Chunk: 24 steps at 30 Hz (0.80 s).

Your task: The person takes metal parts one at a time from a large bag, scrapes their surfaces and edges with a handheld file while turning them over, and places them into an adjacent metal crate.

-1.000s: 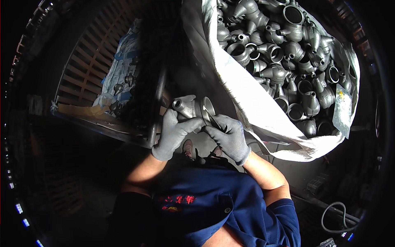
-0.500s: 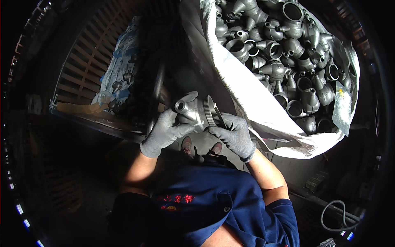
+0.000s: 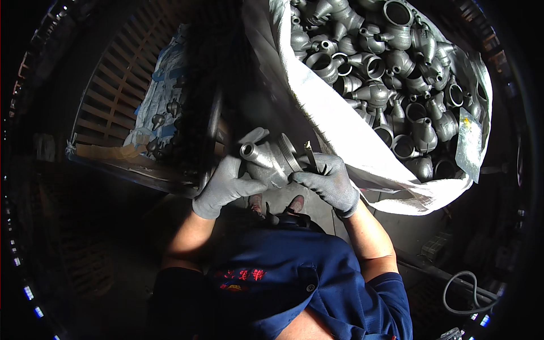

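Note:
A grey cast metal valve body (image 3: 264, 162) with a short side spout and a ridged round rim is held in front of my waist. My gloved left hand (image 3: 225, 188) is closed around its left side, fingers behind it. My gloved right hand (image 3: 330, 182) grips a thin, narrow dark tool (image 3: 310, 155) with a pale tip, its exact kind too small to tell. That tip sticks up just right of the rim, apart from it. My right thumb lies against or very near the rim's lower edge.
A big white woven sack (image 3: 345, 127) full of similar grey castings (image 3: 376, 94) stands at the upper right, with a pale tag (image 3: 468, 145) on its side. At the left is a slatted crate (image 3: 116, 93) with a few castings on sheeting. A looped cable (image 3: 445, 294) lies lower right.
The thin tool has swung upright and away from the rim to the right. The valve body has tilted slightly, its rim turning a little downward on the right.

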Tool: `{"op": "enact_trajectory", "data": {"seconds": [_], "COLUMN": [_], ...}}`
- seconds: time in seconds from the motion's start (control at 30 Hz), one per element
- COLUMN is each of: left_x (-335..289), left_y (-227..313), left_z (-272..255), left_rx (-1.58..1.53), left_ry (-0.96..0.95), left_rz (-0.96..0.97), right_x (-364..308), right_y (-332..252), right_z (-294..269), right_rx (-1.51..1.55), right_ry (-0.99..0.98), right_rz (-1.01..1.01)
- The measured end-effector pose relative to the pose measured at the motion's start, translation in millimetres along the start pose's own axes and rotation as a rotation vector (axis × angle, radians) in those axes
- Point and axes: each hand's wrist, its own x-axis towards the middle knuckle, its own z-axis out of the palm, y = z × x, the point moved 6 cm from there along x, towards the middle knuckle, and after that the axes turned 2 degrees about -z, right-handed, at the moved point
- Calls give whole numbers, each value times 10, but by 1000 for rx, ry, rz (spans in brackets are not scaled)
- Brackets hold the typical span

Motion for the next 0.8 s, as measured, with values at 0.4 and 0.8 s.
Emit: {"op": "enact_trajectory", "data": {"seconds": [0.4,0.8], "left_x": [-90,-206], "left_y": [-93,165], "left_z": [166,-60], "left_rx": [63,209], "left_ry": [175,386], "left_rz": [7,223], "right_x": [60,-249], "right_y": [-94,-493], "right_z": [62,109], "right_rx": [-246,-394], "right_ry": [232,156], "right_rz": [-5,-310]}}
